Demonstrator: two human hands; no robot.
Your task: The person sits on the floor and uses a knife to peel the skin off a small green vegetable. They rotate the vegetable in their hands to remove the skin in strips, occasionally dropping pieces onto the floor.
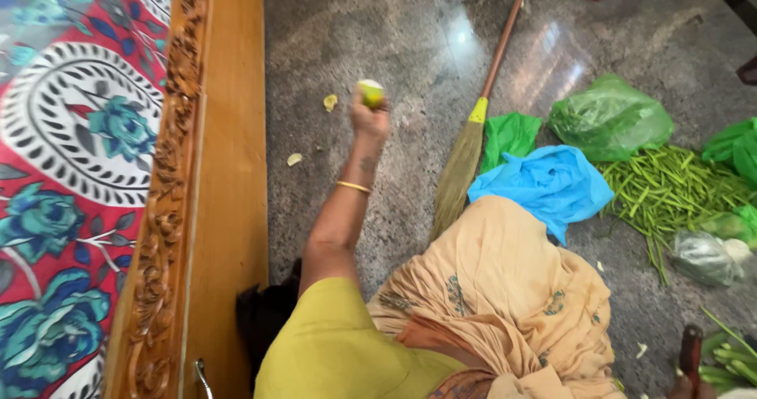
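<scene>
My left hand (369,120) is stretched out over the grey stone floor, fingers closed around a small yellow-green fruit (371,91) with a pale cut top. A thin gold bangle (353,186) sits on that wrist, and a yellow sleeve covers the upper arm. Two pale peel scraps (330,101) lie on the floor just left of the hand. Only a sliver of my right hand (680,388) shows at the bottom right edge, below a dark red handle (691,347). Its grip is hidden.
A carved wooden bed frame (225,170) with a red and blue floral cover runs along the left. A broom (473,131) lies beside the hand. Green beans (670,186), green bags (611,119) and a blue bag (552,182) lie to the right. A peach scarf (497,288) covers my lap.
</scene>
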